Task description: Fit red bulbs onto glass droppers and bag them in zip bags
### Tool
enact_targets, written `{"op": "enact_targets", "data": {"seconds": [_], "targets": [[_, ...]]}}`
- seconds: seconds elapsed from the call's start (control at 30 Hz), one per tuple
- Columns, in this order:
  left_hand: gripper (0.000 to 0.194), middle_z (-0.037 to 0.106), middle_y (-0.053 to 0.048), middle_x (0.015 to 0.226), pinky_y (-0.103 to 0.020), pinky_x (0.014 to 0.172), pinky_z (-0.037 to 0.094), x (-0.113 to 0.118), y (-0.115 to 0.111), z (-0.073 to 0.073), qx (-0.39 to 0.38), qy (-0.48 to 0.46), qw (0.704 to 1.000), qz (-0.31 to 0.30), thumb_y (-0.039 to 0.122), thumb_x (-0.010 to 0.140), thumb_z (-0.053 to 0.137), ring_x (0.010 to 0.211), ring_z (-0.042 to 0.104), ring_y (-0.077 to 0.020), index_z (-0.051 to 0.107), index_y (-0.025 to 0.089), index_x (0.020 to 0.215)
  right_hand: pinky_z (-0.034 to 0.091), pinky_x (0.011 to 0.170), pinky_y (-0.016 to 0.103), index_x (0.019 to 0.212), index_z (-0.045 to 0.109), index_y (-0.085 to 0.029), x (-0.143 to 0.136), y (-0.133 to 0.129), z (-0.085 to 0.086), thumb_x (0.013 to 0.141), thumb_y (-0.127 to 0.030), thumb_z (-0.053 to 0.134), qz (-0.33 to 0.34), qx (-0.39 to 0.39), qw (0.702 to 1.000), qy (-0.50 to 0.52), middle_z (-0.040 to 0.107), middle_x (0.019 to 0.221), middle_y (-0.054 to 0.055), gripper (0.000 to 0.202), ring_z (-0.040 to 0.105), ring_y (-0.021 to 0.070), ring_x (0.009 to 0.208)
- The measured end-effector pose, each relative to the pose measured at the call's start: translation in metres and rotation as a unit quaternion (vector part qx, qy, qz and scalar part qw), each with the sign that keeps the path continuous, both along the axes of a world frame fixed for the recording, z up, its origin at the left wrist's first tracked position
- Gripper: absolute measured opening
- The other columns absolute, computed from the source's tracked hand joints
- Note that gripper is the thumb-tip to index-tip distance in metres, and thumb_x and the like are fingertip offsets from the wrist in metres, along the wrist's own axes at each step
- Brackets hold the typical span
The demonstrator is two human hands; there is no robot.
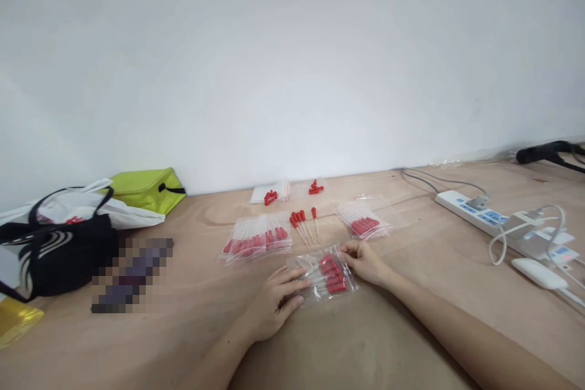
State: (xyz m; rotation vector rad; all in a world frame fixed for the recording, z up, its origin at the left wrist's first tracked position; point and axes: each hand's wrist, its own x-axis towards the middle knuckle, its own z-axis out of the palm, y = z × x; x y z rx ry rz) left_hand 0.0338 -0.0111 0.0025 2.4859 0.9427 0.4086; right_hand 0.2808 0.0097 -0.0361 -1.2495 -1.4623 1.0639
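Observation:
In front of me a clear zip bag lies on the table, with several red-bulbed droppers inside. My left hand rests its outstretched fingers on the bag's left end, thumb apart from them. At the bag's upper right corner my right hand pinches the edge between thumb and fingers. Just beyond, several loose droppers lie side by side, red bulbs away from me. Filled dropper bags are piled to their left, and another filled bag lies to their right.
Loose red bulbs sit on small bags by the wall. On the left are a black bag, a lime-green bag and a blurred-out object. A power strip with plugs and cables, and a white device, occupy the right.

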Motion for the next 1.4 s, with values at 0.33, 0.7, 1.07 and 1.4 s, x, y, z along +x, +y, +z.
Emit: {"op": "enact_targets", "data": {"seconds": [0.33,0.7,1.07,1.4], "targets": [[0.036,0.047,-0.003,0.129,-0.042,0.102,0.028,-0.002,-0.001,0.0,-0.011,-0.037,0.999,0.004,0.022,0.082,0.048,0.118,0.042,-0.02,0.051,0.027,0.118,0.037,0.049,0.022,0.06,0.047,-0.017,-0.003,-0.013,0.006,0.065,-0.055,0.057,0.029,-0.032,0.999,0.013,0.05,0.053,-0.004,0.04,0.045,0.0085,0.049],[0.039,0.047,-0.007,0.124,-0.04,0.097,0.035,-0.003,0.0,0.0,0.009,-0.07,0.995,0.068,0.025,0.082,0.047,0.116,0.042,-0.0232,0.043,0.023,0.121,0.029,0.034,0.021,0.062,0.04,-0.022,0.054,0.017,0.019,0.062,-0.059,0.056,-0.265,-0.004,0.948,0.178,0.042,0.041,-0.007,0.04,0.036,0.0078,0.034],[0.034,0.048,-0.007,0.122,-0.038,0.096,0.037,-0.003,0.0,-0.001,-0.002,-0.064,0.996,0.064,0.024,0.082,0.048,0.113,0.044,-0.0221,0.048,0.022,0.116,0.04,0.043,0.027,0.059,0.047,-0.02,0.106,0.025,0.015,0.059,-0.04,0.062,-0.341,-0.098,0.935,-0.016,0.055,0.047,0.002,0.025,0.054,0.0173,0.044],[0.031,0.048,-0.008,0.122,-0.04,0.094,0.038,-0.004,0.001,-0.003,-0.015,-0.055,0.996,0.073,0.024,0.08,0.049,0.112,0.046,-0.0228,0.053,0.022,0.111,0.039,0.05,0.027,0.049,0.057,-0.016,0.143,0.068,0.016,0.055,-0.029,0.064,-0.362,-0.169,0.868,-0.297,0.058,0.05,0.007,0.016,0.058,0.0225,0.058]]}}
